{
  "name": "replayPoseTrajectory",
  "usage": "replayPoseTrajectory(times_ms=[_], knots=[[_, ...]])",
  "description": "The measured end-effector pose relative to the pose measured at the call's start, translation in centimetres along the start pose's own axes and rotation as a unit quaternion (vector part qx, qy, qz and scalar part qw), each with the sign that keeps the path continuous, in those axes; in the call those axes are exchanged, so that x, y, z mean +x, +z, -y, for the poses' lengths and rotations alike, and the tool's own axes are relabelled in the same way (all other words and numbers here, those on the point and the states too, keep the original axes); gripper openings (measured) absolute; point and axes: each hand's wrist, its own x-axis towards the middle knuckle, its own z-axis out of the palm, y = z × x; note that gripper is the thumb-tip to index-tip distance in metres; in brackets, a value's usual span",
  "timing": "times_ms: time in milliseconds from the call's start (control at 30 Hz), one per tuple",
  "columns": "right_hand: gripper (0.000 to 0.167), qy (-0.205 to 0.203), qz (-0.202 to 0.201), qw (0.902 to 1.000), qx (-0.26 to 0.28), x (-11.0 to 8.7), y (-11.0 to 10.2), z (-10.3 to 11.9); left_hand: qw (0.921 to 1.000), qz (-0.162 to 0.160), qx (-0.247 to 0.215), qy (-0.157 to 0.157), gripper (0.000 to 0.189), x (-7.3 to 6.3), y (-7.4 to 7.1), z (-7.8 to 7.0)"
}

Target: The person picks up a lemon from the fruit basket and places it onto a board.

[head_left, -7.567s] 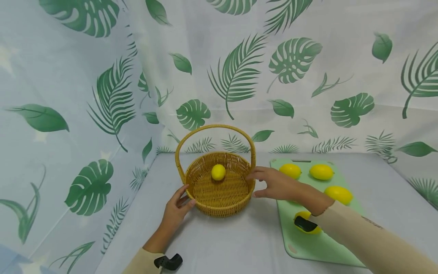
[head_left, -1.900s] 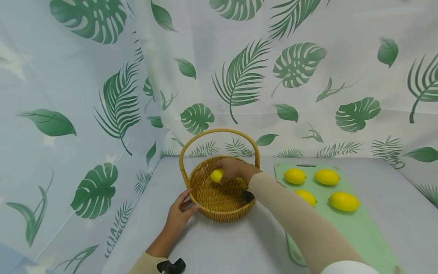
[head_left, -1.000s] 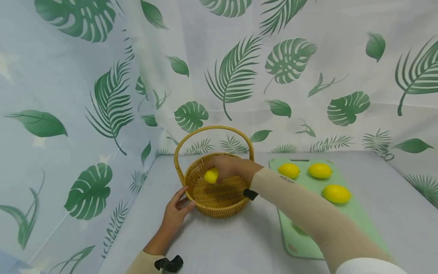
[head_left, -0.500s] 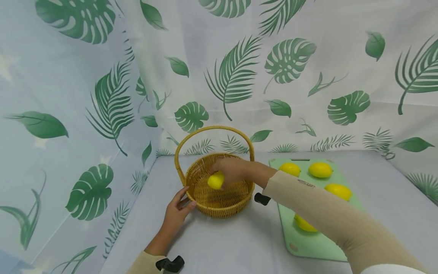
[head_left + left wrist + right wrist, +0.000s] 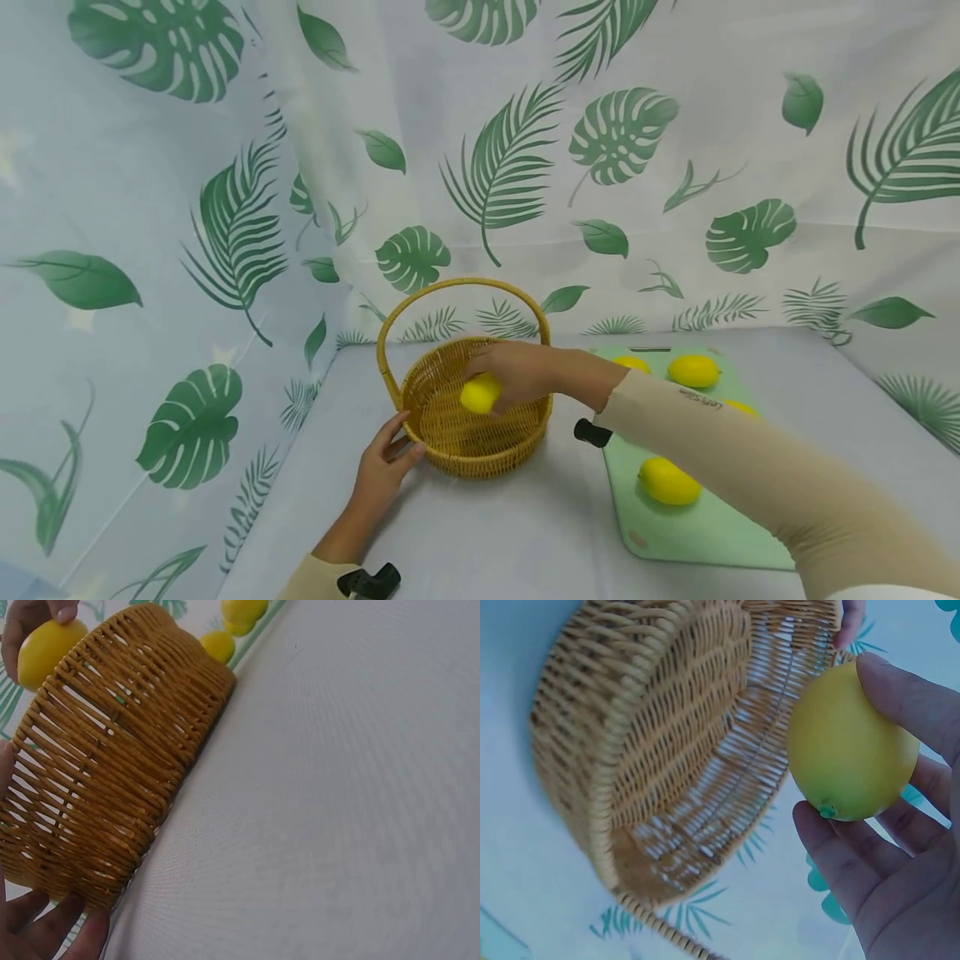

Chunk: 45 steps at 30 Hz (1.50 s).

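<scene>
The wicker basket (image 5: 480,463) stands on the table with its arched handle up. At its near left side my left hand (image 5: 382,471) holds the wall, thumb by the rim and fingertips (image 5: 88,935) low against the weave in the left wrist view. My right hand (image 5: 525,371) grips a yellow lemon (image 5: 480,393) over the basket's inside. In the right wrist view that lemon (image 5: 851,742) sits between thumb and fingers, its greenish tip showing. The left wrist view has it at the height of the basket's rim. Part of the basket floor is hidden by my right hand.
To the right lies a light green cutting board (image 5: 645,533) with several lemons (image 5: 670,481) on it, some partly covered by my right sleeve (image 5: 720,442). Leaf-printed cloth (image 5: 525,250) hangs behind and on the left.
Earlier the lemon lay in the basket with my right hand by the rim. My right hand then took hold of it and has since drawn it up and slightly right. My left hand stays put.
</scene>
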Motion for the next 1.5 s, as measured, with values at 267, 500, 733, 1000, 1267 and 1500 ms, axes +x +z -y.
replayPoseTrajectory(times_ms=[267, 500, 733, 1000, 1267, 1500], knots=[[0.058, 0.009, -0.003, 0.9997, 0.021, -1.7, -0.4, -0.3, 1.0, -0.009, 0.002, 0.0, 0.064, -0.3, -0.5, 0.0], [0.057, 0.014, -0.004, 0.9998, 0.011, -3.5, -0.6, -1.0, 1.0, -0.002, -0.005, -0.001, 0.063, -0.4, -0.5, 0.1], [0.058, 0.028, -0.008, 0.9991, 0.031, -5.5, -0.9, -2.1, 0.9996, 0.007, -0.024, -0.012, 0.065, -0.6, -0.4, -0.9], [0.055, 0.038, 0.0, 0.9985, 0.04, -6.9, -0.9, -2.9, 0.9994, 0.022, -0.016, -0.023, 0.066, -0.8, -0.4, -3.5], [0.054, 0.05, 0.007, 0.9974, 0.051, -7.8, -0.7, -3.5, 0.9997, 0.013, -0.015, -0.017, 0.066, -0.1, -0.3, -1.5], [0.052, 0.06, 0.01, 0.9955, 0.073, -9.0, -0.1, -4.3, 0.9999, 0.002, -0.009, -0.009, 0.065, 0.1, -0.1, -0.1]])
